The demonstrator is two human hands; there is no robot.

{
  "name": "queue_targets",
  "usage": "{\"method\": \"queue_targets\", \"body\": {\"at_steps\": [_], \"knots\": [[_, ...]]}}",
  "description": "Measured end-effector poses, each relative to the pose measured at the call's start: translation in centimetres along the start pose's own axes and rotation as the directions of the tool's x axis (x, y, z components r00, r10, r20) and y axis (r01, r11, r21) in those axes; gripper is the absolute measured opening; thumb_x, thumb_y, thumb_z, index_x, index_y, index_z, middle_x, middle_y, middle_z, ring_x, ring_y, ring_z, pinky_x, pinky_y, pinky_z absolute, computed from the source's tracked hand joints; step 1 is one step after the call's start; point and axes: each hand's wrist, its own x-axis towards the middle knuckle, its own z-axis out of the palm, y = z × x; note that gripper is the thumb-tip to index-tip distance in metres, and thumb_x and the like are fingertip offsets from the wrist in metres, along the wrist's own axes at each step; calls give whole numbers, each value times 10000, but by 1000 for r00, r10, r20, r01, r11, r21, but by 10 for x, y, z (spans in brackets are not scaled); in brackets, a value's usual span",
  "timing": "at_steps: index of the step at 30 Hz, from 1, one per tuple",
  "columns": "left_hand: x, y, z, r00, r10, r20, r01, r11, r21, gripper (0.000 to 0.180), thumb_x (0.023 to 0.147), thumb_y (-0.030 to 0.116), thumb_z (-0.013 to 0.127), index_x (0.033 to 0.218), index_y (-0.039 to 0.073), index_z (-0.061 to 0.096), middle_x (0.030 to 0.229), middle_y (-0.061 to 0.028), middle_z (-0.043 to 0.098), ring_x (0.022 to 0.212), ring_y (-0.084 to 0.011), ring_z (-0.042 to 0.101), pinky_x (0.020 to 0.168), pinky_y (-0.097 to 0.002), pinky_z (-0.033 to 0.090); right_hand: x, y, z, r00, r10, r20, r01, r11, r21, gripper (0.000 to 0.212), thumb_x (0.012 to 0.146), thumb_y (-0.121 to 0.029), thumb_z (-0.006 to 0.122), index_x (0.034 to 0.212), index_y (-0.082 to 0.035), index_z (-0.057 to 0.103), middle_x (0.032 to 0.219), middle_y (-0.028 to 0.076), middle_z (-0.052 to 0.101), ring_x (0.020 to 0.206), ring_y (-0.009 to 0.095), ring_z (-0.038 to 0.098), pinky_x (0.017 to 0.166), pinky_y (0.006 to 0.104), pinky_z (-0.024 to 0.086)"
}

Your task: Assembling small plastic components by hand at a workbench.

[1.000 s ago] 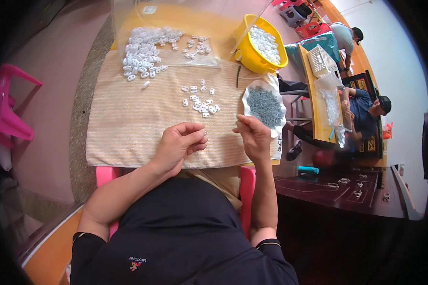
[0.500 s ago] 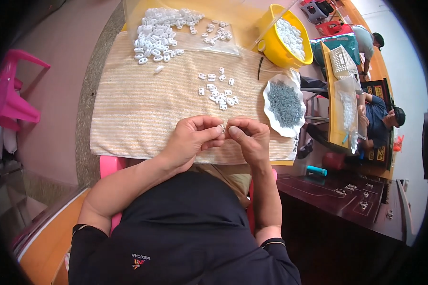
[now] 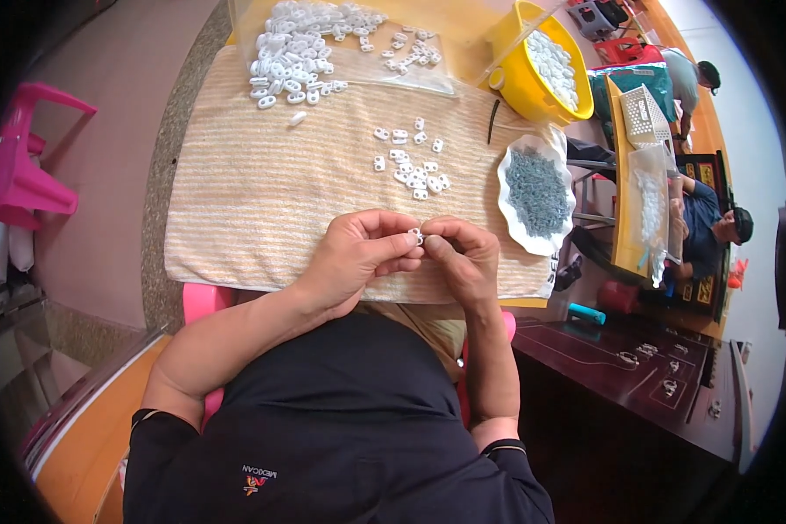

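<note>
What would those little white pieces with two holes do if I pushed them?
The little white pieces are probably light, being tiny beside the left hand. They'd likely slide, not roll: they look oblong and flattish. The fuzzy-looking cloth might slow them.

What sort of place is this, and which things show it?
Probably a makeshift hand-assembly workroom: heaped white parts, a dish of grey pieces, and a person at another table.

Informal workroom, towel-covered table (image 3: 253, 192), heaped white parts (image 3: 293, 48), yellow tub (image 3: 513, 74), pink stool (image 3: 26, 170), seated co-worker (image 3: 700, 218)
</note>
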Motion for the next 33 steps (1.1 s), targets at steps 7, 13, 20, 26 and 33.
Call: {"method": "queue_targets", "body": {"at_steps": [7,13,20,26,33], "knots": [[2,-2,-3,1000,-12,1,12,1000,-12,160,889,12,618,1047,-11,612,934,-85,665,830,-141,666,762,-261,576,-2,4,-2,998,50,24,-53,992,112,110,884,-32,649,966,40,636,942,77,668,826,111,619,756,237,512],[1,-2,-3,1000,-19,3,19,1000,-7,157,886,14,623,1040,-10,620,931,-83,669,822,-138,666,756,-256,575,-2,0,1,997,79,19,-81,982,170,113,888,-48,651,958,40,637,934,76,668,824,112,618,761,240,509],[0,-1,-2,1000,-25,-4,25,1000,6,160,885,19,628,1041,-18,630,927,-86,673,820,-138,666,754,-260,576,-1,0,2,1000,10,13,-11,997,77,70,887,-23,633,934,29,641,855,56,676,763,92,627,714,228,517],[0,-2,-1,1000,-7,-1,7,997,74,163,880,15,634,1038,-26,639,928,-99,678,817,-146,670,755,-265,577,-1,-3,0,999,9,50,-13,997,77,59,889,-19,626,925,26,639,834,45,673,757,83,620,696,215,502],[0,-4,-3,999,15,35,-20,992,125,169,877,17,642,1034,-45,640,912,-115,682,808,-154,675,746,-269,581,0,-6,-2,996,-5,89,5,1000,-7,50,881,-18,633,871,25,657,795,27,667,735,67,606,673,212,487]]}}
